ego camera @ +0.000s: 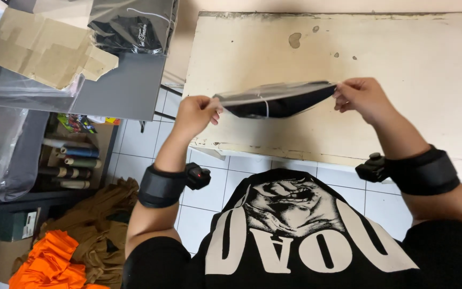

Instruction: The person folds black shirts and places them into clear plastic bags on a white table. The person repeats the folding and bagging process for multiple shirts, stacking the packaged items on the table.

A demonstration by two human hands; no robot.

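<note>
- We hold a flat clear plastic bag point(276, 99) with a dark folded garment inside, level above the worn cream table point(413, 64).
- Our left hand point(194, 115), at nine o'clock of the bag, pinches its left end shut.
- Our right hand point(362, 97), at three o'clock, pinches the right end.
- We judge this the packing step; next calls for closing the bag's mouth evenly.

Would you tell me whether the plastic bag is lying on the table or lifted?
Lifted: both hands, left hand and right hand, hold the plastic bag by its ends.
</note>
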